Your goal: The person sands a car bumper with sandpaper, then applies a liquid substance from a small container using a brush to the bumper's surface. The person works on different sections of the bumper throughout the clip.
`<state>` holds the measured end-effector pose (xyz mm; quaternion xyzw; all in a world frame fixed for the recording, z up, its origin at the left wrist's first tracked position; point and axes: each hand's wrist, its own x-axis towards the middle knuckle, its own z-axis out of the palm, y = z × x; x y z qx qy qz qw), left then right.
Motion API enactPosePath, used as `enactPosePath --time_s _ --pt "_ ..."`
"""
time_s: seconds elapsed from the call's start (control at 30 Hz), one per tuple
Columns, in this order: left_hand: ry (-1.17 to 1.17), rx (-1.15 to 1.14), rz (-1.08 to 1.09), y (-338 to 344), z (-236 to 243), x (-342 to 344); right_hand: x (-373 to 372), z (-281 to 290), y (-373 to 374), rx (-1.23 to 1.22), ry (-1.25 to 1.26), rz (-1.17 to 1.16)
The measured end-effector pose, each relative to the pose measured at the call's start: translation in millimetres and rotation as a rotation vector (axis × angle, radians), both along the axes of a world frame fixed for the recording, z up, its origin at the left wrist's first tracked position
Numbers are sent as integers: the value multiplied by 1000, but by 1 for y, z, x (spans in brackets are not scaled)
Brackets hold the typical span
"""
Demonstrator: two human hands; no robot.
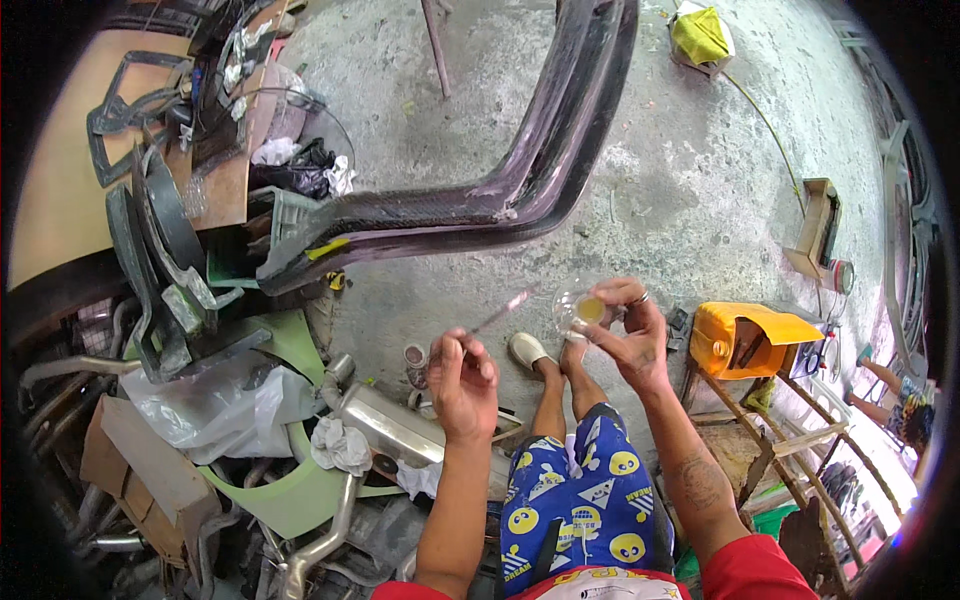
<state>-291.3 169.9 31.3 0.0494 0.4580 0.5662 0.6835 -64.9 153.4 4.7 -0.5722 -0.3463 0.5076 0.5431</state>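
My left hand is closed around a thin stick-like tool, perhaps a brush, whose pinkish end points up and to the right. Its exact kind is too small to make out. In my right hand a small clear plastic cup is pinched by the rim, with some yellowish liquid showing inside. The tool's far end is close to the cup but apart from it. Beyond both hands stretches a long, bent, dark glossy moulded part with a woven-looking surface and a yellow mark near its left end.
Metal exhaust pipes and a muffler, a green panel and plastic sheeting crowd the left. Dark frames lie on a wooden board. At right, a cut orange jerrycan rests on a rusty frame. Another person's legs show.
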Motion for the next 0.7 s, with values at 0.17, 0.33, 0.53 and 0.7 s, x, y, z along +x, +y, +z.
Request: enactPosePath --time_s 0.17,0.33,0.53,0.7 --pt "165 19 -146 -28 71 -13 -12 30 -35 -27 -51 55" --pt "327 -50 -189 -58 126 -31 -31 82 -69 -45 45 70" --pt "424 -29 -213 -82 186 -69 -35 162 -89 100 -200 290" --pt "502 -8 -241 -93 222 -93 -29 192 -103 135 -242 409"
